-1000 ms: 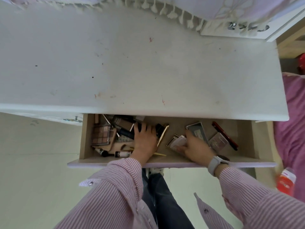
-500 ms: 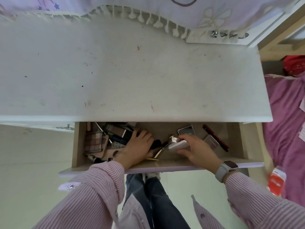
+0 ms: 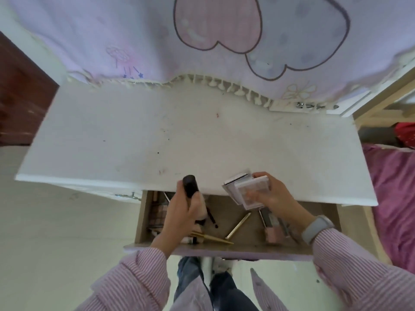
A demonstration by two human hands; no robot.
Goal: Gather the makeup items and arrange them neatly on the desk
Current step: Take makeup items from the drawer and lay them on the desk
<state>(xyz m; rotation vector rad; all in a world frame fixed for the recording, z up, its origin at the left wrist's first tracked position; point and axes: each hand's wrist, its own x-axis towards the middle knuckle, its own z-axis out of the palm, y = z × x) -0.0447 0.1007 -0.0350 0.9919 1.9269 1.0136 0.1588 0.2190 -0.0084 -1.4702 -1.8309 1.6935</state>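
Now left hand [image 3: 182,212] grips a dark tube [image 3: 190,185]; right hand [image 3: 272,197] holds compacts [image 3: 248,190].

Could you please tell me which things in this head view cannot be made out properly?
- Head view: the flat compacts in the right hand are motion-blurred; their count and kind are unclear.
- The left hand covers most of the dark-capped item it grips.
- The drawer rear lies under the desk edge; both hands hide more contents.

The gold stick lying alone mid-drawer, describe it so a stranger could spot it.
Find the open drawer under the white desk. Between the two hands, on the bare wooden floor, a slim gold stick lies diagonally. Unlike the gold pair by the front wall, it lies alone, touching nothing.
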